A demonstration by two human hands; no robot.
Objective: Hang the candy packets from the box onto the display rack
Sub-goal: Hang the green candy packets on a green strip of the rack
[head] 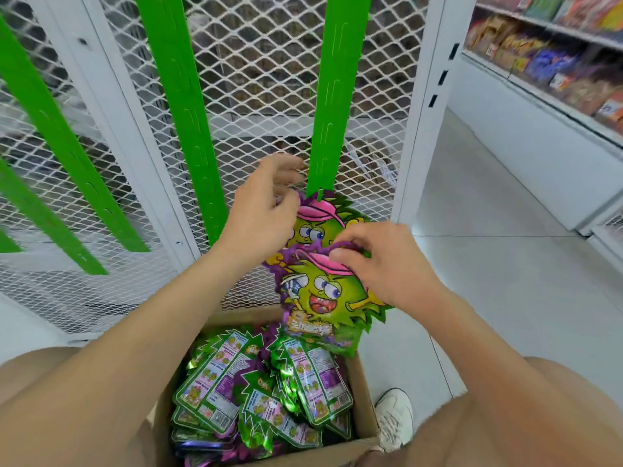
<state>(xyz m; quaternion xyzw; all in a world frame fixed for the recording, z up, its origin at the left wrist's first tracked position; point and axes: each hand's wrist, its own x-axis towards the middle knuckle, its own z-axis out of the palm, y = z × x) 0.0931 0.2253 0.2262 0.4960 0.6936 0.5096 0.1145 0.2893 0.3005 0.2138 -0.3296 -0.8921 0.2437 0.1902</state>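
A green candy packet (325, 294) with a cartoon face and pink cap is pinched at its top by my right hand (381, 264). Behind and above it a second packet (320, 227) hangs from the bottom hook of a green display strip (328, 136). My left hand (266, 210) touches that hanging packet's top left edge, fingers curled near the strip's lower end. The cardboard box (362, 375) below holds several more packets (269, 385), mostly back side up.
Other green strips (183, 112) hang on the white wire-mesh rack (263, 79). A white rack post (424, 112) stands right of the strip. Stocked shelves (553, 69) line the right side. A white shoe (394, 416) rests by the box on the pale floor.
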